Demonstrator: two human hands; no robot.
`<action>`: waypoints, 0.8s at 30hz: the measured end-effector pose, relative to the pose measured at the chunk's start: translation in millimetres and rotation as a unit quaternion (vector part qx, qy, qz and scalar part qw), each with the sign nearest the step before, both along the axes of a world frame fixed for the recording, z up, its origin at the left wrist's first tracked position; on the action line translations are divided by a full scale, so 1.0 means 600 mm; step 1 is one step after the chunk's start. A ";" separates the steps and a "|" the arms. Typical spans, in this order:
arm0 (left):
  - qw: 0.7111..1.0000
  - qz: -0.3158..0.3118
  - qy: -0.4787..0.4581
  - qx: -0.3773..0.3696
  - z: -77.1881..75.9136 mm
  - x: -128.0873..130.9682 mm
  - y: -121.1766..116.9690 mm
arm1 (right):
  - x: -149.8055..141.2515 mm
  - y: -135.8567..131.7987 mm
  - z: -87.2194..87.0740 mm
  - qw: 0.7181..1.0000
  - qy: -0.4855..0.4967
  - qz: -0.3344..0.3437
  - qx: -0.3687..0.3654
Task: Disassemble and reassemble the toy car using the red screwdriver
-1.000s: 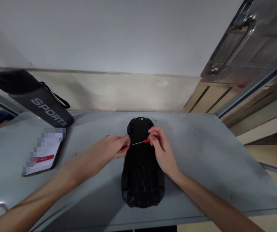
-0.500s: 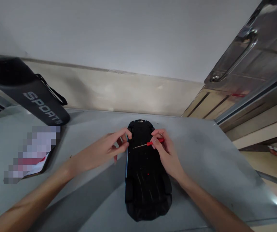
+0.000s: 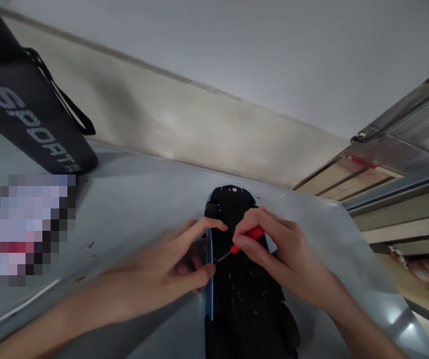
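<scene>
A black toy car (image 3: 242,294) lies upside down on the grey table (image 3: 132,199), its underside facing up and a blue edge showing along its left side. My left hand (image 3: 169,271) grips that left edge, fingers curled against it. My right hand (image 3: 281,254) pinches a small screwdriver (image 3: 242,244) with a red handle. Its thin metal tip points down-left at the car's underside, close to my left fingertips.
A black bag (image 3: 23,114) printed "SPORTS", with a strap, lies at the back left of the table. A blurred-out flat item (image 3: 23,229) lies at the left. A pale wall runs behind the table. A metal door with a handle (image 3: 404,114) stands at the right.
The view has tilted and moved closer to the car. My left hand has closed on the car's left edge, and the screwdriver tip has dropped toward the underside.
</scene>
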State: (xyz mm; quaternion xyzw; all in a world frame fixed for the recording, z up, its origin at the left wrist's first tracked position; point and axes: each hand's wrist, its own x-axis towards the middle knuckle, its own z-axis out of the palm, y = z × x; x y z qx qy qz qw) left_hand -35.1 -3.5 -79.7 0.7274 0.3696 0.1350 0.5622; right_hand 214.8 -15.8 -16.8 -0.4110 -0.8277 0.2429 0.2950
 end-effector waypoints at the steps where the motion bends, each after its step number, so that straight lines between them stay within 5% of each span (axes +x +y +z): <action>1: 1.000 0.005 -0.003 -0.003 -0.005 0.000 -0.004 | -0.001 0.001 0.003 1.000 -0.010 0.006 0.009; 12: 0.989 0.044 -0.106 -0.093 -0.002 0.022 -0.020 | 0.004 -0.008 0.008 0.999 -0.036 0.003 0.023; 24: 0.980 0.059 -0.117 -0.152 -0.012 0.021 -0.023 | -0.014 -0.016 0.018 0.993 -0.082 0.026 0.078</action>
